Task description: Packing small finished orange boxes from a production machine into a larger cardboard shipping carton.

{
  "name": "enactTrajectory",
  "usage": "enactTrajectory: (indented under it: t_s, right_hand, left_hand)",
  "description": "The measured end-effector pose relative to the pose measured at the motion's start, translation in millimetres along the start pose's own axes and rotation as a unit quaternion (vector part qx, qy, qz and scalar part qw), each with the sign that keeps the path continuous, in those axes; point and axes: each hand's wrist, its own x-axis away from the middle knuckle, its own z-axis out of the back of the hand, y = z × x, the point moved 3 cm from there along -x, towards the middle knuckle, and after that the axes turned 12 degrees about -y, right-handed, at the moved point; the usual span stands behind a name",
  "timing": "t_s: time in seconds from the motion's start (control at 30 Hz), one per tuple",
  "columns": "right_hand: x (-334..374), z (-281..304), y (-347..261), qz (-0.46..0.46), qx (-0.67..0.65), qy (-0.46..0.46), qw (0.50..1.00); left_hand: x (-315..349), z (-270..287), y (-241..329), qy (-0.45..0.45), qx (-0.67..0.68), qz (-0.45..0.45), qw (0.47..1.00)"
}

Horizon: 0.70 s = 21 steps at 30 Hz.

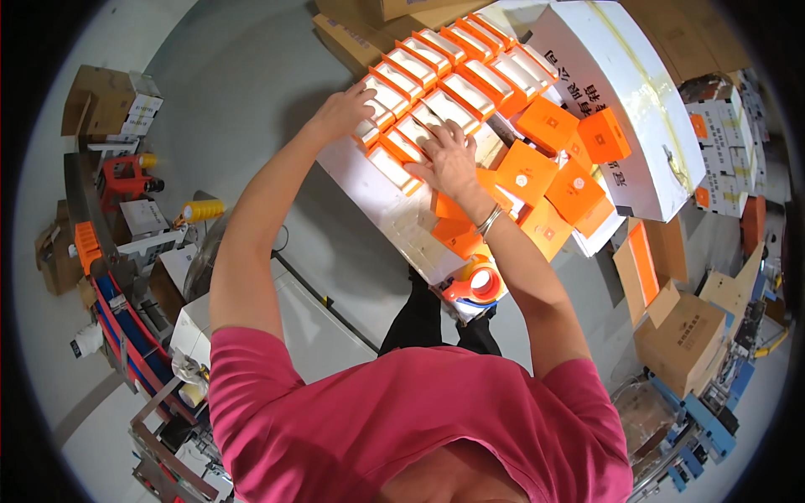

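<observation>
Rows of small orange boxes (394,78) with white insides stand side by side, lids off, on a pale work surface (373,197). My left hand (345,111) rests at the left edge of the rows, its fingers stretched over the boxes there. Over the near end of the rows is my right hand (451,163), fingers spread, touching the white inside of a box; the palm hides part of it. A bracelet circles my right wrist. Beside that hand lies a loose heap of orange lids or flat boxes (527,170), some tilted over each other.
A large white carton (646,101) stands right of the heap. An orange tape dispenser (476,283) sits at the surface's near corner. Brown cartons (683,339) stand at right, and a conveyor (126,327) with red edges runs along the left.
</observation>
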Motion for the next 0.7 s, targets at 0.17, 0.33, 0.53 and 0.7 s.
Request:
enactTrajectory:
  t_s: [0.17, 0.33, 0.53, 0.7]
  right_hand:
    - [0, -18, 6, 0.025, -0.007, 0.012, 1.0]
    - [-2, -30, 12, 0.018, -0.008, 0.065, 0.998]
    - [-7, -13, 8, 0.041, -0.004, 0.077, 0.996]
    - [-3, -17, 10, 0.04, 0.032, 0.068, 0.996]
  left_hand:
    - [-7, -6, 6, -0.051, 0.023, 0.067, 0.996]
    - [11, 6, 13, 0.092, 0.093, 0.133, 0.982]
    - [124, -243, 128, 0.279, 0.762, 0.56, 0.169]
    - [107, -136, 170, 0.217, 0.852, 0.468, 0.093]
